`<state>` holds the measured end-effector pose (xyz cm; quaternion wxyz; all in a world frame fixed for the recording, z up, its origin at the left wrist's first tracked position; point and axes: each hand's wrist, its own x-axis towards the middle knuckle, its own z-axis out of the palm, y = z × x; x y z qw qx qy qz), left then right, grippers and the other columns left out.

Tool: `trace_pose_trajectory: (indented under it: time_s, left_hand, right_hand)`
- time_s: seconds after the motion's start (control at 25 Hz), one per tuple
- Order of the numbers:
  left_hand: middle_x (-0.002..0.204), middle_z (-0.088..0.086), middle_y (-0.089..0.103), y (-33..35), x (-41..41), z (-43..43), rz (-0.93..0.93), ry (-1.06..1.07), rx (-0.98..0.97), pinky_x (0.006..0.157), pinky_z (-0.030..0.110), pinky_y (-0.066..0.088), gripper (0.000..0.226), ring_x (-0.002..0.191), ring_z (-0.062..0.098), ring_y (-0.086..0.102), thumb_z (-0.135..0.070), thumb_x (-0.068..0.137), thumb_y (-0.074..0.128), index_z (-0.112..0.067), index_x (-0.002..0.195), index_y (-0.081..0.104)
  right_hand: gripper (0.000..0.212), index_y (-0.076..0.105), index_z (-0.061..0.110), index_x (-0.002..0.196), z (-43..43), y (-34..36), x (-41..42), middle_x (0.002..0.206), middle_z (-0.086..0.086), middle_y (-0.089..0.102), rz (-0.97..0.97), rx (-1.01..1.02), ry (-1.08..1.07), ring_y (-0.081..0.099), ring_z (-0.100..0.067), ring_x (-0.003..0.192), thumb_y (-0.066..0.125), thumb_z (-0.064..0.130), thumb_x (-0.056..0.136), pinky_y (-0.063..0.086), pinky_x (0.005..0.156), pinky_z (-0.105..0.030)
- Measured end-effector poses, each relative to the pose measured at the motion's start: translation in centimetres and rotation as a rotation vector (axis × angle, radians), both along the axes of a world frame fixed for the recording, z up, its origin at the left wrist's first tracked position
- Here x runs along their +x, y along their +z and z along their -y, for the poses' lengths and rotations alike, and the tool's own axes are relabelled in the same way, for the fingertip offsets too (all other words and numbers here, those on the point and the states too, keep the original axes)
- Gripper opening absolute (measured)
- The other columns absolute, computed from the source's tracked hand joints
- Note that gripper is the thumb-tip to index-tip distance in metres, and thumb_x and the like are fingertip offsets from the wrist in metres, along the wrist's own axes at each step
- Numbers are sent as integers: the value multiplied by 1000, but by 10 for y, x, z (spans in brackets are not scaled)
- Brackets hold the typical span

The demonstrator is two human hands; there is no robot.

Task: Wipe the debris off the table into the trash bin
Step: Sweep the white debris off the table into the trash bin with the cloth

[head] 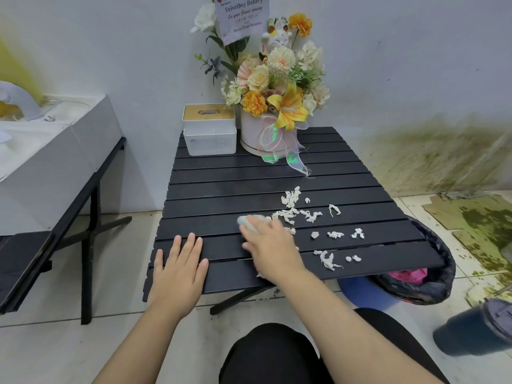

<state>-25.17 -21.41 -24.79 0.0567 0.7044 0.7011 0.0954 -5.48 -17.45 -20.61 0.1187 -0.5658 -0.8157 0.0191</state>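
Pale and crumpled, the tissue wad point(250, 221) sits pressed under our right hand point(273, 249), whose grip is clamped down on it with the fingers curled over its top. Our left hand point(178, 268) lies flat and spread on the black slatted desk point(249, 187), grip apart and holding nothing, just beside the wad on the side away from the trash bin point(432, 273); we judge it is steadying the desk.

The white debris point(310, 225) lies scattered between the wad and the trash bin, some scraps touching the wad, others close to the desk edge over the bin. The bin, lined with a black bag, stands below that edge, partly tucked under it.

We judge the wiping is under way but little is cleared: nearly all the scraps are on the slats. The next move calls for one broad sweep toward the bin, low enough to catch bits in the slat gaps, and long enough to carry them past the edge. The tissue box point(209, 128) and flowers point(277, 87) stand well apart from the bin, out of the sweep.
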Motion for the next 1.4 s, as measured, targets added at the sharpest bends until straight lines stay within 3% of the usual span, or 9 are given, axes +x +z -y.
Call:
trace_pose_trajectory:
  time_s: [0.12, 0.36, 0.56, 0.76, 0.92, 1.08, 1.2, 1.28, 1.4]
  left_hand:
    - [159, -8, 4, 0, 0, 0, -14, 6, -17, 117, 47, -2, 58, 146, 16, -7, -43, 92, 3, -25, 148, 6]
    - [159, -4, 5, 9, 41, -29, 17, -101, -25, 118, 44, 0, 54, 146, 17, -6, -38, 96, 10, -22, 148, 8]
    - [159, -5, 1, -1, 46, -34, -28, -112, -27, 118, 43, 0, 55, 146, 17, -7, -38, 96, 9, -21, 148, 5]
    - [159, -6, -2, -1, 47, -35, -23, -106, -33, 117, 42, -3, 54, 146, 15, -10, -39, 96, 7, -24, 148, 2]
    - [159, -6, -2, 0, 48, -36, -27, -104, -32, 118, 43, -1, 54, 146, 16, -9, -38, 96, 8, -23, 148, 2]
    - [159, -7, 1, -1, 46, -36, -35, -105, -52, 118, 43, -2, 54, 146, 15, -8, -40, 96, 9, -25, 148, 3]
    - [157, -10, 17, 7, 39, -60, 54, -81, -16, 117, 46, -4, 53, 145, 14, 8, -39, 96, 15, -29, 147, 12]
    - [156, -10, 19, 15, 35, -85, 79, -65, -2, 117, 46, -3, 52, 145, 14, 12, -37, 96, 17, -28, 147, 14]
    - [159, -8, 3, 12, 38, -104, 12, -65, -64, 118, 46, -2, 53, 146, 15, -2, -37, 97, 17, -24, 148, 6]
  right_hand:
    - [40, 44, 25, 136, 21, -11, -25, 150, 4, 36, 62, -27, 187, 40, -32, 114, 46, 31, 96, 40, 84, -42]
    - [43, 38, 30, 141, -10, -4, 54, 153, 9, 31, 31, -15, -152, 37, -28, 115, 41, 34, 98, 38, 91, -37]
    - [38, 57, 26, 127, 18, -17, 15, 143, 5, 48, 30, 47, 117, 48, -34, 106, 55, 36, 91, 43, 78, -42]
    - [42, 46, 30, 137, -1, -12, 77, 151, 10, 36, -13, 26, -133, 40, -29, 114, 48, 36, 95, 37, 92, -40]
    - [37, 65, 22, 117, 20, -8, 36, 133, 1, 59, -1, 140, 113, 56, -35, 93, 70, 25, 80, 48, 69, -42]
    - [41, 53, 28, 132, 10, -13, 61, 146, 6, 44, -24, 21, -27, 46, -32, 109, 55, 33, 91, 43, 86, -43]
    - [44, 47, 31, 137, -11, -5, 78, 150, 10, 38, -134, 122, -189, 42, -28, 111, 48, 38, 93, 40, 91, -41]
    - [41, 53, 26, 132, -31, 4, 51, 146, 6, 44, -196, 193, -124, 45, -31, 108, 50, 36, 92, 42, 86, -43]
    - [42, 49, 22, 134, -48, -2, -7, 150, 3, 38, -75, 100, 10, 41, -33, 114, 45, 35, 95, 38, 85, -44]
